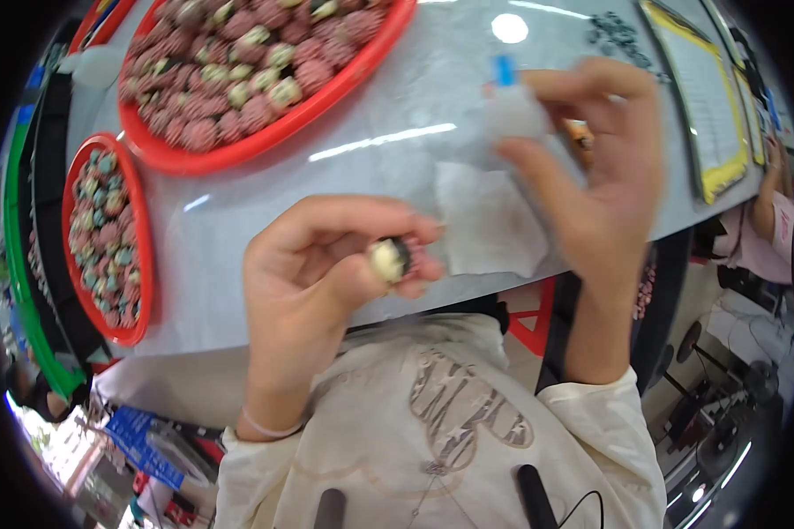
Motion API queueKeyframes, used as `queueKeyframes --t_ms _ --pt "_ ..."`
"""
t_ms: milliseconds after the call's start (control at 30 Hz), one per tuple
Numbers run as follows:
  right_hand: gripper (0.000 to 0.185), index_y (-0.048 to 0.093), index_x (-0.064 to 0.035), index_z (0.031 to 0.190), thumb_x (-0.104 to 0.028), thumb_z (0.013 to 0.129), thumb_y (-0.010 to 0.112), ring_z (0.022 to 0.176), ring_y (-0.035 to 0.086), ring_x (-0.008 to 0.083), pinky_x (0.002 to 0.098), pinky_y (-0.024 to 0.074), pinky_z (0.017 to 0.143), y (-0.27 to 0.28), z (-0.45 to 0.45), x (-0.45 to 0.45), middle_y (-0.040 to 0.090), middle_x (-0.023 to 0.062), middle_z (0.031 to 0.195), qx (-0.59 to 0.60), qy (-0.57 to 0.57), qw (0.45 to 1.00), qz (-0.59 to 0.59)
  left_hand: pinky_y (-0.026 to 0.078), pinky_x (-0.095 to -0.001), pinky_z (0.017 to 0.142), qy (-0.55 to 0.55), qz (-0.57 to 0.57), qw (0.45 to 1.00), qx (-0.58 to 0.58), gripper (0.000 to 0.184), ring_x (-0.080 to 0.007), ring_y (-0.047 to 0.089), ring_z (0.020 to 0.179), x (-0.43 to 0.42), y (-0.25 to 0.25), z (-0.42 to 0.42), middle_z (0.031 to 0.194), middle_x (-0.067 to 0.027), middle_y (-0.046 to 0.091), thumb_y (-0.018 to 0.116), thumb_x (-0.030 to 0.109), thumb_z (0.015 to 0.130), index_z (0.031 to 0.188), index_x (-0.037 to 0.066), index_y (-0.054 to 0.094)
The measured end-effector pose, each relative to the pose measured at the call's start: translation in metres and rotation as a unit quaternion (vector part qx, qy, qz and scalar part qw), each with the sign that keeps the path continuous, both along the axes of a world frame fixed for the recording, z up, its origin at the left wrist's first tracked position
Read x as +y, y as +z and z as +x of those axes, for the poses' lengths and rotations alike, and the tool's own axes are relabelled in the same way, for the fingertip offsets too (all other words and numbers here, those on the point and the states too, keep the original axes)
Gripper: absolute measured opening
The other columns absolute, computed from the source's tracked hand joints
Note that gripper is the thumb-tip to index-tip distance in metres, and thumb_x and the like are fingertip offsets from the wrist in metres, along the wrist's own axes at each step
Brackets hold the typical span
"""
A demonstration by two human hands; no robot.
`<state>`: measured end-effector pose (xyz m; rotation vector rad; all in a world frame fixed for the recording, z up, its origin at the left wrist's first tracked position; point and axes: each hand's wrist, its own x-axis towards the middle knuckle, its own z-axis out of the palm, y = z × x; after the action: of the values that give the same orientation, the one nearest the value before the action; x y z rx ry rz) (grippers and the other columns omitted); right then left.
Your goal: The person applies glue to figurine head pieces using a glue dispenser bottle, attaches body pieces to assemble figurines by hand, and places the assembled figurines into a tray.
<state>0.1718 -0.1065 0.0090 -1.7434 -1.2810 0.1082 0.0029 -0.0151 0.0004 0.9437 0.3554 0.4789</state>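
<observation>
Between the thumb and fingers of my left hand [313, 273] is a small figure piece [391, 261], cream, black and pink. My right hand [591, 150], blurred by motion, grips a small white bottle [513, 113] with a blue tip pointing away from me. A small orange item [580, 141] shows behind the fingers of that hand; what it is cannot be made out. Between the hands, a white cloth [488, 220] with faint marks lies on the table [238, 256] near its front edge.
A large red basin [278, 132] of pink and cream pieces stands at the back left, with a smaller red basin [147, 291] of pink and teal pieces beside it. Small dark parts [616, 37] and a yellow-edged tray [710, 106] are at the back right. A person [775, 216] is at the far right.
</observation>
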Motion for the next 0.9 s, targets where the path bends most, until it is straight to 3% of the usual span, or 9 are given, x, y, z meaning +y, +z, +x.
queueKeyframes --t_ms 67,267,400,467,600,700,767,800,900 --pt "0.035 0.038 -0.0029 0.091 0.008 0.063 0.056 0.076 0.055 0.0159 0.0236 0.0416 0.069 -0.004 -0.003 0.004 0.055 0.0102 0.085 0.013 -0.009 1.000 -0.026 0.048 -0.0262 0.059 0.012 -0.014 1.000 0.009 0.031 -0.0221 0.057 0.072 0.001 -0.001 -0.002 0.087 -0.0204 0.054 0.060 0.016 0.073 0.090 -0.007 0.048" --pt "0.028 0.049 0.0000 0.089 0.006 0.063 0.057 0.070 0.055 0.0137 0.0232 0.0428 0.066 -0.003 0.013 -0.003 0.056 0.0070 0.081 0.051 0.014 0.999 -0.001 0.048 -0.0256 0.056 0.001 -0.003 1.000 0.003 0.030 -0.0223 0.058 0.070 0.001 -0.002 -0.001 0.085 -0.0198 0.054 0.060 0.017 0.072 0.089 -0.006 0.049" --pt "0.016 0.054 0.0012 0.084 0.001 0.068 0.055 0.066 0.051 0.0090 0.0197 0.0410 0.060 0.002 0.084 -0.033 0.056 0.0044 0.078 -0.096 -0.186 0.978 0.000 0.048 -0.0258 0.056 0.003 -0.008 1.000 0.001 0.029 -0.0221 0.058 0.069 0.001 -0.001 -0.001 0.085 -0.0197 0.054 0.060 0.016 0.073 0.089 -0.006 0.049" --pt "0.015 0.055 0.0008 0.084 -0.001 0.069 0.056 0.063 0.050 0.0071 0.0185 0.0394 0.058 0.008 0.103 -0.042 0.055 0.0035 0.075 -0.080 -0.277 0.951 -0.108 0.048 -0.0261 0.057 -0.006 -0.001 1.000 0.005 0.028 -0.0217 0.058 0.070 0.001 0.000 0.000 0.085 -0.0191 0.054 0.060 0.016 0.073 0.089 -0.006 0.049" --pt "0.016 0.055 0.0000 0.085 -0.003 0.069 0.056 0.062 0.049 0.0062 0.0179 0.0386 0.056 -0.004 0.121 -0.044 0.055 0.0031 0.073 -0.091 -0.275 0.944 -0.157 0.048 -0.0262 0.058 -0.012 -0.004 1.000 -0.001 0.028 -0.0214 0.057 0.070 0.001 0.001 0.000 0.085 -0.0186 0.054 0.060 0.015 0.073 0.089 -0.006 0.050" --pt "0.017 0.054 0.0005 0.086 -0.005 0.070 0.057 0.063 0.049 0.0069 0.0188 0.0387 0.057 0.000 0.114 -0.045 0.054 0.0028 0.072 -0.063 -0.254 0.952 -0.160 0.044 -0.0183 0.050 -0.001 0.022 0.999 0.026 0.026 -0.0149 0.055 0.063 0.000 0.003 0.002 0.082 -0.0125 0.052 0.061 0.019 0.072 0.084 0.000 0.048" --pt "0.018 0.053 0.0008 0.089 -0.004 0.071 0.055 0.067 0.049 0.0086 0.0199 0.0385 0.061 0.008 0.100 -0.045 0.054 0.0049 0.077 0.068 -0.228 0.969 -0.064 0.048 -0.0257 0.058 -0.016 -0.020 1.000 -0.013 0.028 -0.0208 0.057 0.071 0.002 0.000 -0.001 0.086 -0.0184 0.054 0.060 0.014 0.072 0.088 -0.006 0.049" --pt "0.018 0.053 0.0008 0.089 -0.004 0.071 0.055 0.067 0.049 0.0086 0.0199 0.0385 0.061 0.010 0.092 -0.046 0.054 0.0049 0.077 0.070 -0.224 0.970 -0.066 0.048 -0.0257 0.058 -0.012 -0.022 1.000 -0.010 0.028 -0.0208 0.057 0.071 0.002 0.000 -0.001 0.086 -0.0184 0.054 0.060 0.014 0.072 0.088 -0.006 0.049" --pt "0.020 0.051 0.0001 0.093 -0.001 0.073 0.052 0.076 0.048 0.0129 0.0212 0.0370 0.066 0.015 0.069 -0.055 0.051 0.0104 0.091 0.290 -0.087 0.952 0.030 0.048 -0.0257 0.059 -0.016 -0.025 1.000 -0.009 0.027 -0.0205 0.057 0.072 0.002 0.000 0.000 0.087 -0.0188 0.054 0.060 0.013 0.072 0.088 -0.006 0.049"
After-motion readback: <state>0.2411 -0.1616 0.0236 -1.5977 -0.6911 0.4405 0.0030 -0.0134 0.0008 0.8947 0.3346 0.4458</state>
